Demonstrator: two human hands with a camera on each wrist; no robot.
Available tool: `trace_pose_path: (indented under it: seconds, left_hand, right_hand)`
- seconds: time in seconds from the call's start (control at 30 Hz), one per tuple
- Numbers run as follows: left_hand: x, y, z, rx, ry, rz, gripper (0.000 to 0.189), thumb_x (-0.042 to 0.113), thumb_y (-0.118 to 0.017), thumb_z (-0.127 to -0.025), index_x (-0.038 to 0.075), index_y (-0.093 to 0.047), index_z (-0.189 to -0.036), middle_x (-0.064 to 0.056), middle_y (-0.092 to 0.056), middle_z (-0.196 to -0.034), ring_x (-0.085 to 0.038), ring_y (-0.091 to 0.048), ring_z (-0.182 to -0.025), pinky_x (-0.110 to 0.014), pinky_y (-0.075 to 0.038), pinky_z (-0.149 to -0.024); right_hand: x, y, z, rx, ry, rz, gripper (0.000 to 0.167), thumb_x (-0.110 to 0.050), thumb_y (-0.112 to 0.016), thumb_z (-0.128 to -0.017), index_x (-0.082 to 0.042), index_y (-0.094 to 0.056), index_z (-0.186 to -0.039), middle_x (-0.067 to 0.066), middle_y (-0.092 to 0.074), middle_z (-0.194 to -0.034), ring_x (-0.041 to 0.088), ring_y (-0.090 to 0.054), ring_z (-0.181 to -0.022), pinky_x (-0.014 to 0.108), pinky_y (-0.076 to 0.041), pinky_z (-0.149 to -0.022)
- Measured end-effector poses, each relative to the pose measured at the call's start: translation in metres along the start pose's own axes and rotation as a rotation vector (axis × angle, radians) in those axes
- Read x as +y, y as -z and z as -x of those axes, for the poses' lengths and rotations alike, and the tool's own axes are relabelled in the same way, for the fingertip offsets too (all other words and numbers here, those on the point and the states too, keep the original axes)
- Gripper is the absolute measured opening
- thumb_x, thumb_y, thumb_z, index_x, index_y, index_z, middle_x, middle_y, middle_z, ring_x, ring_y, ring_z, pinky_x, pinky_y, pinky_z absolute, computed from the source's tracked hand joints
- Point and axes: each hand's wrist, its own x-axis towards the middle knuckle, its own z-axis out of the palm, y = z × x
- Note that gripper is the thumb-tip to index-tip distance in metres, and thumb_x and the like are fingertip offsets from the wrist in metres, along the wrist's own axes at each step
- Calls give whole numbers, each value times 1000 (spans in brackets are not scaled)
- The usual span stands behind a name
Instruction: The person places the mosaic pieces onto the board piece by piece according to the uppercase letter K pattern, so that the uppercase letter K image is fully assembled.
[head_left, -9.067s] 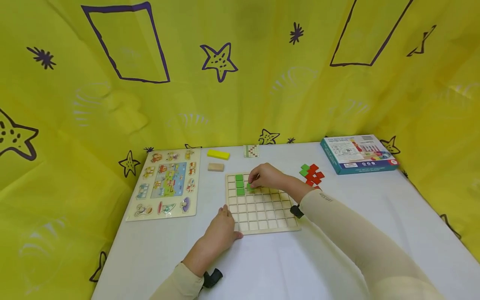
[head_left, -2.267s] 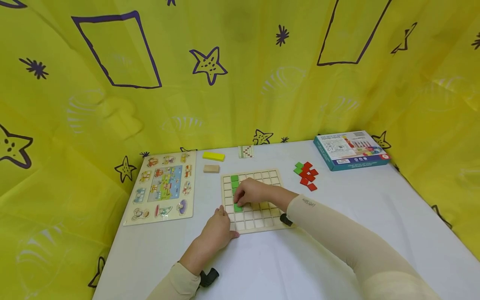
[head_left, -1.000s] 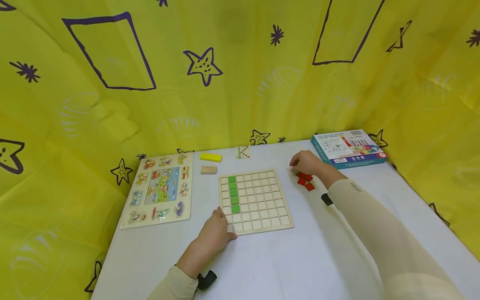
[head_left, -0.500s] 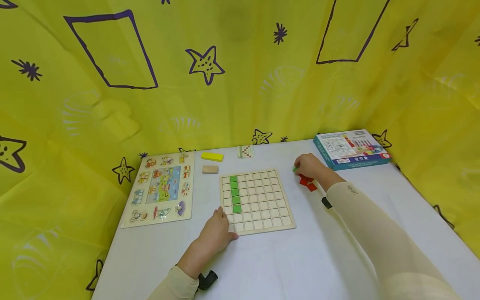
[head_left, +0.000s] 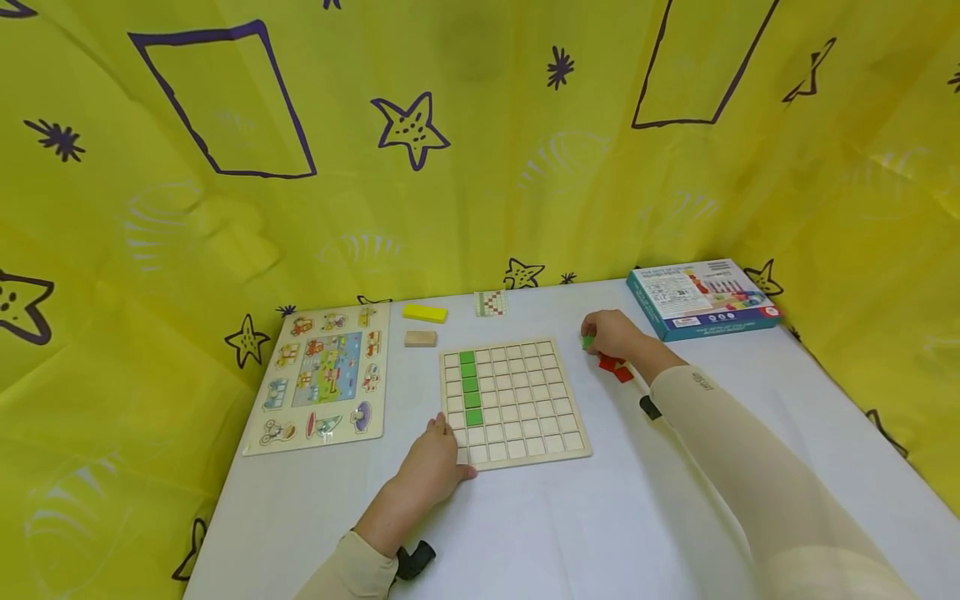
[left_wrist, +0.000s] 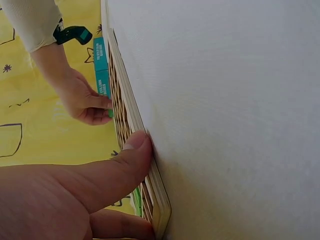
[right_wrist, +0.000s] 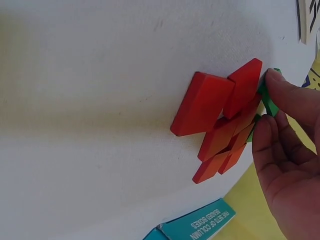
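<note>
The light wooden grid board [head_left: 527, 410] lies on the table with several green tiles [head_left: 470, 385] in one column of its squares. At its near left corner my left hand [head_left: 426, 468] grips the board, thumb [left_wrist: 131, 155] on the front edge and fingers on the left side. Off to the right of the board, my right hand [head_left: 615, 335] pinches a green square tile [right_wrist: 270, 102] between thumb and fingertips. Under and beside that hand is a pile of red tiles [right_wrist: 204, 104], overlapping one another, and a second green tile [right_wrist: 252, 131] partly shows behind the fingers.
A picture puzzle board [head_left: 330, 371] lies on the left. Behind the grid board are a yellow block [head_left: 425, 313], a plain wooden block [head_left: 420, 339] and a small patterned card [head_left: 491, 303]. A teal-edged box [head_left: 705, 298] stands back right, before a yellow curtain [head_left: 480, 208].
The column of green tiles on the board has grown. My right hand has gone from the board to the tile pile and taken hold of a green tile there. My left hand keeps its place.
</note>
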Motion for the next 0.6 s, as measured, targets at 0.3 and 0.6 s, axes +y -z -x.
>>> trace_pose_path:
  seconds: [0.3,0.6]
  left_hand:
    - [2,2,1,-1,14,0,85,35,-82,-84,-22,-47,-135,-36,-40,-148,-46,-43,-136,-47,-45,-105]
    - [1,2,1,2,9,10,85,35,-82,-84,-23,-46,-135,-37,-39,-148,-46,-43,-136,-47,-44,-106]
  right_hand:
    - [-1,-1,0,58,106,-55,10,-2,-74,-89,-3,-73,-99,11,-70,-97,29,-57,-92,41,-50,-85]
    - [-17,5,3,51,201,-128,7,-3,-74,-90,-4,-75,-97,8,-71,-93,28,-59,-91,42,-51,-84]
